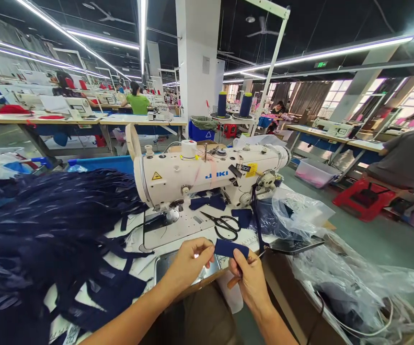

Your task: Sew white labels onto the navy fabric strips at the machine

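Observation:
Just in front of the sewing machine point(192, 175), a small folded piece of navy fabric point(231, 248) is held between my two hands. My left hand point(198, 254) pinches at its left end, thumb against fingertips. My right hand point(248, 273) grips the right end with the thumb on top. In the same right hand lies a thin tool with a brown wooden handle point(233, 282); its narrow metal tip points right, and its exact kind is unclear. Black-handled scissors point(226, 226) lie open on the machine bed, beyond the fabric.
A big heap of navy fabric strips point(49, 230) covers the left side. Clear plastic bags point(358, 268) fill the right, beside a dark tray-like object point(296, 245). Thread cones point(222, 105) stand behind the machine. A person in grey point(408, 155) sits at right on a red stool point(365, 196).

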`<state>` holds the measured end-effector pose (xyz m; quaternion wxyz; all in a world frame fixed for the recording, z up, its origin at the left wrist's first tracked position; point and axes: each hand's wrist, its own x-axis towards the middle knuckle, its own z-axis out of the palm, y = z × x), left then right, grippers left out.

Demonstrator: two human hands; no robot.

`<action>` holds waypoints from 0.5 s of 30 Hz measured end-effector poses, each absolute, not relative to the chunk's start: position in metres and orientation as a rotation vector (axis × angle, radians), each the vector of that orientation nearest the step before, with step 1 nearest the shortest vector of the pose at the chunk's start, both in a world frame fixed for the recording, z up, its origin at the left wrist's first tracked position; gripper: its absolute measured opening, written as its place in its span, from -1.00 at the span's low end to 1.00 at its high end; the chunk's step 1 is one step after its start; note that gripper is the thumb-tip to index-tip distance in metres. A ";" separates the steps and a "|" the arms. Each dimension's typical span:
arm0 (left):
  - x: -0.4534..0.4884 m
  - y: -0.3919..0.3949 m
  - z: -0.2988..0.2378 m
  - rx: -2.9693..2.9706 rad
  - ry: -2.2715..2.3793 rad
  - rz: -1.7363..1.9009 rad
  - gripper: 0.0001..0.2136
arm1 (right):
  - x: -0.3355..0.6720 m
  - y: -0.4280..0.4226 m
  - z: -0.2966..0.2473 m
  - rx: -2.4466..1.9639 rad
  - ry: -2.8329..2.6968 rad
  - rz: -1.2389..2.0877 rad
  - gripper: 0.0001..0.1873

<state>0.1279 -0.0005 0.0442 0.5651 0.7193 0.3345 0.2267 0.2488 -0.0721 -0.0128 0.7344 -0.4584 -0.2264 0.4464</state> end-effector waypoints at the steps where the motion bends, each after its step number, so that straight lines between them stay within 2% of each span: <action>1: 0.132 -0.002 0.044 1.733 0.800 0.533 -0.79 | 0.252 -0.073 -0.015 -1.011 -0.482 0.980 -0.57; 8: 0.155 -0.015 0.041 2.144 0.848 0.680 -0.86 | 0.266 -0.081 -0.027 -0.941 -0.300 0.985 -0.60; 15: 0.177 -0.006 0.046 1.960 0.794 0.522 -0.79 | 0.284 -0.082 -0.034 -0.863 -0.296 0.936 -0.61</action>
